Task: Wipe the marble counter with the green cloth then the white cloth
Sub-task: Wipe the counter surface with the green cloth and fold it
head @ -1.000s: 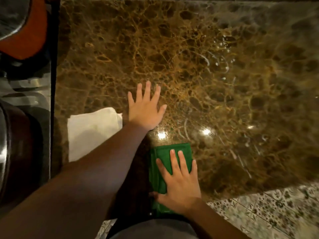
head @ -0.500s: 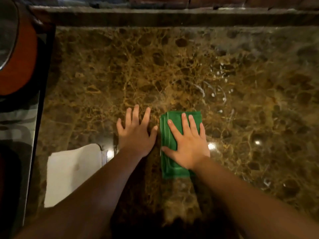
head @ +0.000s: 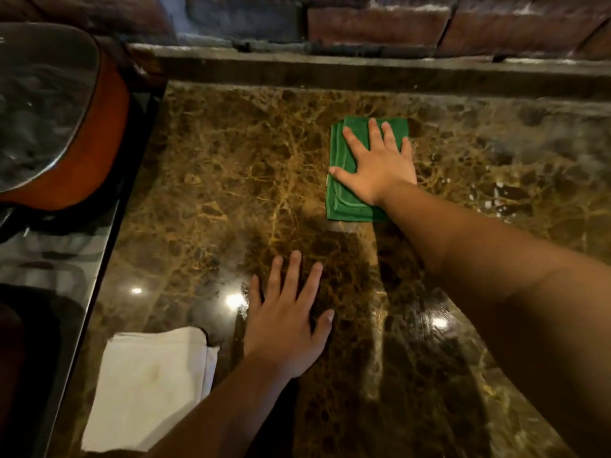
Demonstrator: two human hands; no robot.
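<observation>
- We're looking down on the marble counter (head: 231, 180), dark brown with golden veins, glossy enough to throw back bright spots of light near its front edge.
- Our right hand (head: 377, 163) lies flat with fingers spread wide on the green cloth (head: 344, 200), pressing it onto the stone toward the back of the counter.
- The green cloth is folded into a rectangle, its stacked edges showing on the left side.
- Our left hand (head: 287, 325) rests palm down on bare marble, fingers straight and fanned, holding nothing.
- The white cloth (head: 148, 388) sits folded at the front left corner, just beside our left forearm, well apart from the green one.
- A raised stone ledge (head: 363, 71) runs along the back, and behind it a reddish brick wall (head: 380, 24).
- To the left, a glossy black surface (head: 56, 269) borders the marble, carrying an orange-sided pan (head: 102, 137) with a glass lid (head: 39, 104).
</observation>
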